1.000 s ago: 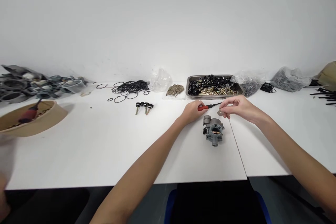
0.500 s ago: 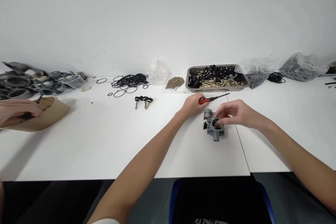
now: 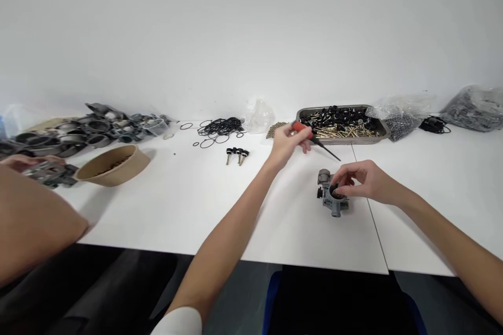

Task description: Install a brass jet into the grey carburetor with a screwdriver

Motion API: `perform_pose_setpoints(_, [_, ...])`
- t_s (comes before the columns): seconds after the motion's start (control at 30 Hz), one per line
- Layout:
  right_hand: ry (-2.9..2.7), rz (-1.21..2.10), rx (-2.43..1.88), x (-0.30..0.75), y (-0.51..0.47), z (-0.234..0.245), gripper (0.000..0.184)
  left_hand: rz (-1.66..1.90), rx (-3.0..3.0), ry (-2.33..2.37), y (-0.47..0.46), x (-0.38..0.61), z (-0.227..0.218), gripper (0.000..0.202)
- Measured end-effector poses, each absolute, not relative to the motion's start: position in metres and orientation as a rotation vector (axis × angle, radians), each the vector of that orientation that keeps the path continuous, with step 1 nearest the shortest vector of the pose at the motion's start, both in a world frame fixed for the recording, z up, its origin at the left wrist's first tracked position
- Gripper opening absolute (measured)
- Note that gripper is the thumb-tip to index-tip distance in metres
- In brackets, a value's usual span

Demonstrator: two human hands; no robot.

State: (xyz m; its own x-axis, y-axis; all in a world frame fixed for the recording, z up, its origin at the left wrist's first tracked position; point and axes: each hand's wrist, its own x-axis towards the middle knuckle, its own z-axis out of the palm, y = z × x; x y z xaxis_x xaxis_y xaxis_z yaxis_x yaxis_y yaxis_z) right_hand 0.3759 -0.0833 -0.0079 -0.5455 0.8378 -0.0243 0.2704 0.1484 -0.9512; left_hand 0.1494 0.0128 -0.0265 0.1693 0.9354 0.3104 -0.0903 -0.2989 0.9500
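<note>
My left hand (image 3: pixel 288 141) is closed around the red handle of a screwdriver (image 3: pixel 308 133); its dark shaft slants down to the right, raised above the table. A grey metal carburetor body (image 3: pixel 335 208) stands on the white table with its round bore facing up. At that bore my right hand (image 3: pixel 359 180) has thumb and fingers pinched together, the tips reaching into the opening. A small piece between them is mostly hidden, and I cannot make out what it is.
Behind my hands a metal tray (image 3: pixel 341 141) holds black-headed brass screws. Leftward lie several similar screws (image 3: pixel 238 154), small brass parts (image 3: pixel 275 129) and black rubber rings (image 3: pixel 220 127). A co-worker's hand (image 3: pixel 33 162) holds a grey metal part beside a cardboard tub (image 3: pixel 129 167).
My left hand has lifted the screwdriver off the table and tilted its tip down toward the carburetor. My right hand stays at the bore. The view has shifted left; the co-worker's hand has left the tub.
</note>
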Motion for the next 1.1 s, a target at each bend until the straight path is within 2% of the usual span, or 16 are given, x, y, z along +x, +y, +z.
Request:
perform_pose_setpoints(0.17, [-1.938, 1.379, -1.068, 0.376, -0.086, -0.005, 0.017, 1.592, 1.251, 0.836, 0.018, 0.102, -0.008, 0.032])
perform_pose_setpoints(0.3, [-1.960, 1.384, -1.076, 0.376, -0.086, -0.002, 0.019, 1.779, 1.048, 0.979, 0.026, 0.073, -0.026, 0.038])
perform_pose_setpoints(0.53, [-2.034, 1.246, -1.090, 0.375, -0.082, 0.001, 0.025, 2.004, 0.981, 1.132, 0.037, 0.054, -0.041, 0.033])
perform_pose_setpoints(0.87, [-2.113, 1.209, -1.085, 0.372, -0.085, 0.004, 0.016, 2.008, 1.269, 1.333, 0.037, 0.056, -0.048, 0.029])
perform_pose_setpoints(1.1, [-2.101, 1.200, -1.081, 0.371, -0.086, 0.005, 0.018, 1.957, 1.295, 1.337, 0.040, 0.056, -0.053, 0.034])
